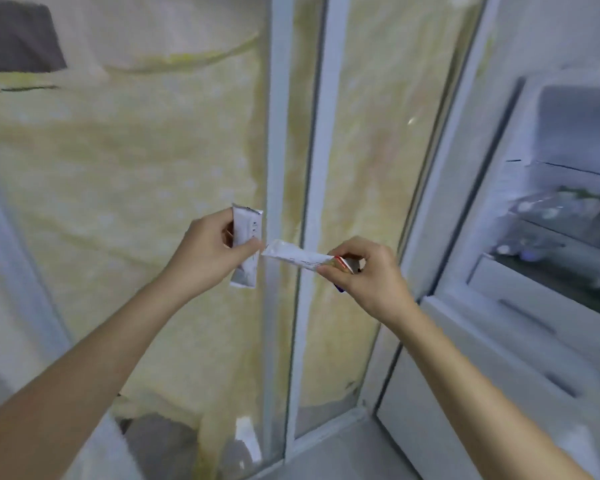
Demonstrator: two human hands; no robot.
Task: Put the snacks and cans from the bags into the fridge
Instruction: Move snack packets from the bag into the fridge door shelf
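Note:
My left hand (205, 252) grips a silver-white snack packet (246, 233) held upright at mid-frame. Just to its right, my right hand (364, 271) pinches a second white snack packet (295, 256) by its red and blue end, lying almost level and pointing left toward the first. The tips of the two packets nearly meet. The open fridge (548, 237) stands at the right, its shelves blurred, with some items inside that I cannot make out.
A glass sliding door with white frames (278, 168) fills the middle, with yellowish cloth behind it. White fridge drawers (520, 323) sit low at the right. The floor shows grey at the bottom.

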